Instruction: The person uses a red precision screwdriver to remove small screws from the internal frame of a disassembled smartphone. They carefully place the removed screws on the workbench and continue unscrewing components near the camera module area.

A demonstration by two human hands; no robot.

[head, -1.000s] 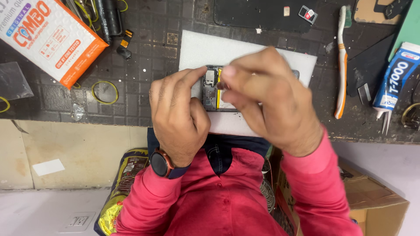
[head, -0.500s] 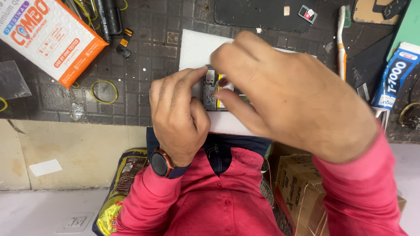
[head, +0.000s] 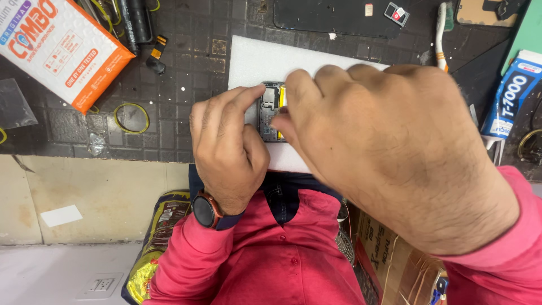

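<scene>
opened grey phone body (head: 270,112), circuit board bare, yellow strip at right edge | on white foam pad (head: 254,62) | left hand (head: 226,152) pinching its left edge | right hand (head: 395,152) fingertips pressed together on it

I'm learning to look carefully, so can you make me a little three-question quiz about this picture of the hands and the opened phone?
1. True or false: the opened phone with the yellow battery lies on a white foam pad.
2. Which wrist wears the dark round watch? A) left B) right
3. Fill in: the orange and white cardboard box lies at the top ____ of the head view.

Key:
1. True. The left hand and the right hand both touch the phone there.
2. A
3. left
</scene>
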